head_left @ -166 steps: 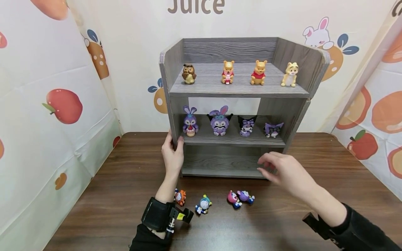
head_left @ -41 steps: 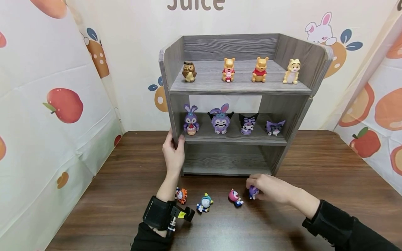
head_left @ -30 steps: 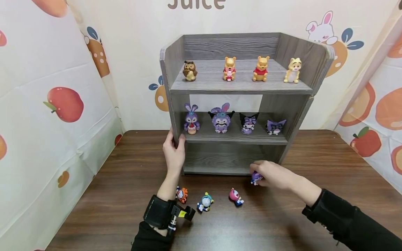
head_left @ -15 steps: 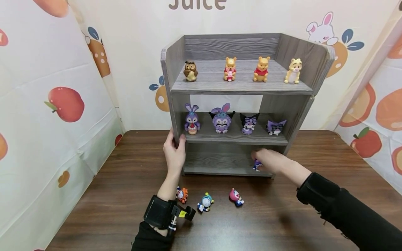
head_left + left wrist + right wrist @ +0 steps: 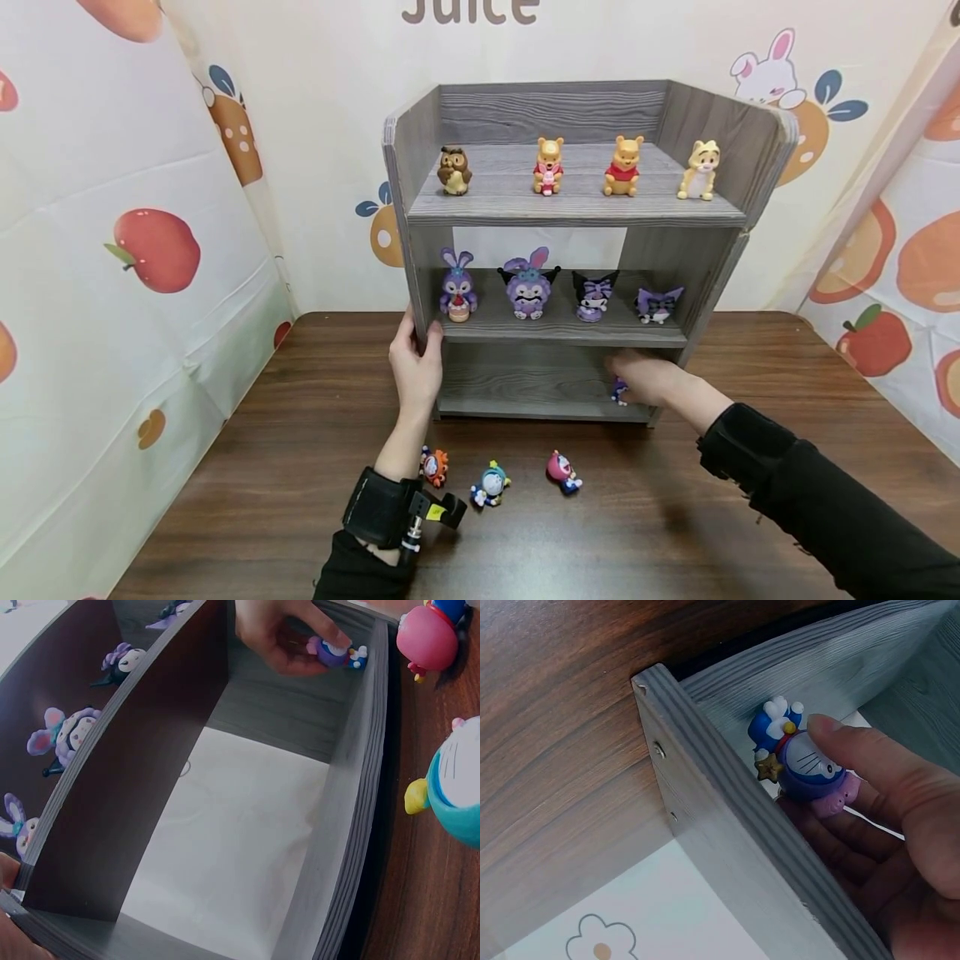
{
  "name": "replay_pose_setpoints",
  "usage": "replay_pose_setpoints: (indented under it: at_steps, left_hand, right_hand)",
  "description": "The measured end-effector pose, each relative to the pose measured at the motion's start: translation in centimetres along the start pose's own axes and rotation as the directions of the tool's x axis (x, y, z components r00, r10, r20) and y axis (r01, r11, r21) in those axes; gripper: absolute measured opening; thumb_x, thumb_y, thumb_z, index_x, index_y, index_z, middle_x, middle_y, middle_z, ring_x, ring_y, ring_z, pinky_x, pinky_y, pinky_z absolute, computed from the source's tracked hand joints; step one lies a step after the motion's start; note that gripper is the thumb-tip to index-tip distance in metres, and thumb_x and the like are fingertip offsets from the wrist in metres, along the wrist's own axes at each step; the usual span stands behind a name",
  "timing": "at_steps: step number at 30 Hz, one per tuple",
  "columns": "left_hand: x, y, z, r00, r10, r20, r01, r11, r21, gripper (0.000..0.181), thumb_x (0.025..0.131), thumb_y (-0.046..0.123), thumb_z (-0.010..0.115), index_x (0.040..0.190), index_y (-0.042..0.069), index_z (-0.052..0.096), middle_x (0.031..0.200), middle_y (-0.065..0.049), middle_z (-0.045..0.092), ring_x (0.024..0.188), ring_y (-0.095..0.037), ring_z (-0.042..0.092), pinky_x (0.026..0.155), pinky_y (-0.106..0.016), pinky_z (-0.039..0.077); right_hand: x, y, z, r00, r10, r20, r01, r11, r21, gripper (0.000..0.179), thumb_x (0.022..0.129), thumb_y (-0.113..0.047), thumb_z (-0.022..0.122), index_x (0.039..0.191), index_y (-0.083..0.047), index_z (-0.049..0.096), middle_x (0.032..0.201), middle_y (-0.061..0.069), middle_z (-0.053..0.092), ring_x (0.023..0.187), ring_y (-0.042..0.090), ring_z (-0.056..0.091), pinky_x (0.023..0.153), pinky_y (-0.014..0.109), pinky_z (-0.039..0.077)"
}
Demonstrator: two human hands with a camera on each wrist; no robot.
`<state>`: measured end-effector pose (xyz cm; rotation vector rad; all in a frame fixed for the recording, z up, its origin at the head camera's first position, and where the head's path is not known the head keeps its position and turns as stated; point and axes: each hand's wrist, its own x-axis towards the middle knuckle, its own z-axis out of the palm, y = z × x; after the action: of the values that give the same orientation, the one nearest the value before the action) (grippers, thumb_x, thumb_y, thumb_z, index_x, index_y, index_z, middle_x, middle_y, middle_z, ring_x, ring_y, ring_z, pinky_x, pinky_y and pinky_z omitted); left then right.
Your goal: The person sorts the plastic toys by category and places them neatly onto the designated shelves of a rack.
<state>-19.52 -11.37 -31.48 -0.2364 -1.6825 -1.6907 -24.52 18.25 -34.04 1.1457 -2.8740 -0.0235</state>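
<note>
My right hand (image 5: pixel 647 377) reaches into the right end of the shelf's bottom tier. It pinches a small Doraemon figurine (image 5: pixel 810 766) in a purple hood, which stands close to the right side panel; whether its feet touch the board I cannot tell. My left hand (image 5: pixel 416 367) grips the left side panel of the grey wooden shelf (image 5: pixel 577 218), thumb in front. On the table in front lie three more figurines: an orange one (image 5: pixel 434 467) partly behind my left wrist, a teal one (image 5: pixel 491 484) and a pink one (image 5: pixel 563 472).
Along the top tier stand an owl figurine (image 5: pixel 454 171), two yellow bears (image 5: pixel 547 167) and a cream-coloured figure (image 5: pixel 700 171). Several purple figurines, among them a rabbit (image 5: pixel 457 287), line the middle tier. A printed cloth (image 5: pixel 315 167) hangs behind the brown table (image 5: pixel 285 500).
My right hand has picked the purple-hooded Doraemon figurine off the table and carried it up and back into the bottom tier's right end. My left hand has kept its hold on the shelf.
</note>
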Motion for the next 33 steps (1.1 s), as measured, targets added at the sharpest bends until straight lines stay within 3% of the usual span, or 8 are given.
replay_pose_setpoints:
  at_steps: [20,25,28,33]
  left_hand:
    - [0.0,0.1,0.0,1.000,0.010,0.003,-0.010,1.000,0.001,0.042,0.082,-0.011,0.047,0.124,-0.011,0.043,0.122,-0.025,0.047,0.108,-0.032,0.049,0.083,-0.028,0.042]
    - [-0.1,0.2,0.0,1.000,0.009,0.003,-0.009,1.000,0.009,0.042,0.083,-0.010,0.047,0.125,-0.011,0.043,0.122,-0.025,0.047,0.108,-0.032,0.049,0.082,-0.028,0.042]
    - [-0.1,0.2,0.0,1.000,0.014,0.004,-0.014,1.000,0.005,0.042,0.083,-0.011,0.047,0.124,-0.011,0.043,0.122,-0.026,0.047,0.105,-0.033,0.050,0.079,-0.024,0.042]
    - [0.0,0.2,0.0,1.000,0.012,0.005,-0.012,1.000,0.008,0.042,0.083,-0.010,0.047,0.124,-0.011,0.042,0.122,-0.026,0.047,0.106,-0.033,0.049,0.080,-0.023,0.042]
  right_hand:
    - [0.5,0.1,0.0,0.994,0.085,0.068,-0.084,0.996,-0.011,0.025,0.063,0.002,0.071,0.071,-0.004,0.047,0.064,0.001,0.040,0.060,0.018,0.041,0.054,0.030,0.036]
    - [0.3,-0.3,-0.4,0.992,0.095,0.079,-0.092,0.995,-0.033,0.024,0.065,-0.001,0.072,0.077,-0.001,0.052,0.067,0.003,0.044,0.063,0.020,0.045,0.055,0.032,0.039]
    - [0.1,-0.8,-0.6,0.996,0.079,0.027,-0.078,0.995,-0.068,0.027,0.065,-0.005,0.074,0.083,0.001,0.055,0.070,0.005,0.048,0.067,0.021,0.048,0.056,0.033,0.041]
    - [-0.7,-1.9,-0.5,0.988,-0.001,-0.156,-0.027,0.984,-0.176,0.028,0.061,-0.007,0.076,0.081,-0.002,0.056,0.074,0.006,0.050,0.069,0.023,0.052,0.058,0.039,0.044]
